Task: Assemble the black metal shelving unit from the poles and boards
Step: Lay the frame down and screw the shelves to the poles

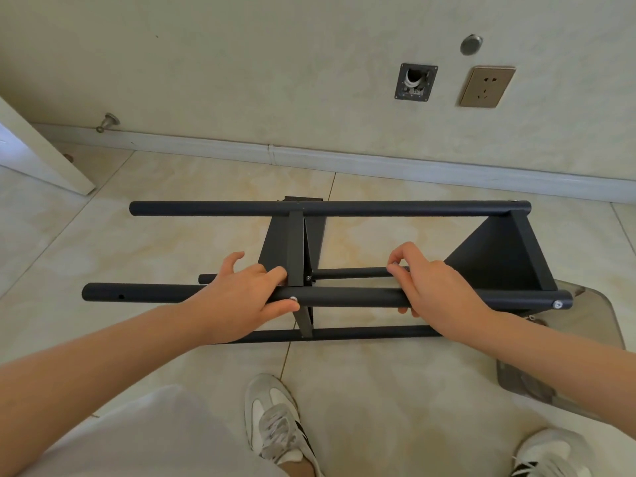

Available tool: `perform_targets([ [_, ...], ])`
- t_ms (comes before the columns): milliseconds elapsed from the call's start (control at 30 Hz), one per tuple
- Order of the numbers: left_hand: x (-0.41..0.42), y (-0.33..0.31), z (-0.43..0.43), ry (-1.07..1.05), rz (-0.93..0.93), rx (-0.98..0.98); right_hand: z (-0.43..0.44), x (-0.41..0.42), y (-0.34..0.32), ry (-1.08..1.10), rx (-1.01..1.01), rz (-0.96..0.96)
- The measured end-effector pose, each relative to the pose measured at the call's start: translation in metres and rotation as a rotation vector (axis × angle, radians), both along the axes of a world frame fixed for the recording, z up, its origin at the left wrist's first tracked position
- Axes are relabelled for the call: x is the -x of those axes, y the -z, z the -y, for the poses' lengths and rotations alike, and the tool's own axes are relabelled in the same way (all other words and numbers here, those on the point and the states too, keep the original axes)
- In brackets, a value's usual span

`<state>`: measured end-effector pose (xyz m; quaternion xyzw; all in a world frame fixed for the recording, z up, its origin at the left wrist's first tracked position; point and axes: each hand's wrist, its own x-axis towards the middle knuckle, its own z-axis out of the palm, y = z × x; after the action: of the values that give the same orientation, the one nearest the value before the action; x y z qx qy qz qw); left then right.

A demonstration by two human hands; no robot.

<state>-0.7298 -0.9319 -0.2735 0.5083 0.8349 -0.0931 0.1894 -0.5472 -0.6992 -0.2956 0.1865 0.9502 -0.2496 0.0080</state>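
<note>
The shelf (330,208) lies sideways on the floor (165,208), its poles running left to right. Both hands curl round the near pole (347,298): the left hand (241,297) by the middle board (295,249), the right hand (435,287) towards the end board (499,259). The pole's bare end lies leftward, nearer the left hand.

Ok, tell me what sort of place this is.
Likely a room in a home, by a wall: glossy beige tiled floor, a white skirting board, and a gold wall socket.
</note>
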Motion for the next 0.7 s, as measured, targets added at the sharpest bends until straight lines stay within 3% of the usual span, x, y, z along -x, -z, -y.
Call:
perform_targets([
  [133, 0.002, 0.0, 0.0, 0.028, 0.011, 0.002, 0.004, 0.017, -0.011, 0.015, 0.0, -0.036],
  [367, 0.002, -0.005, 0.0, 0.012, 0.092, 0.072, 0.02, 0.094, -0.033, -0.044, 0.088, -0.295],
  [700, 0.002, 0.0, 0.005, -0.062, 0.148, 0.003, 0.032, 0.147, -0.03, -0.165, 0.138, -0.132],
])
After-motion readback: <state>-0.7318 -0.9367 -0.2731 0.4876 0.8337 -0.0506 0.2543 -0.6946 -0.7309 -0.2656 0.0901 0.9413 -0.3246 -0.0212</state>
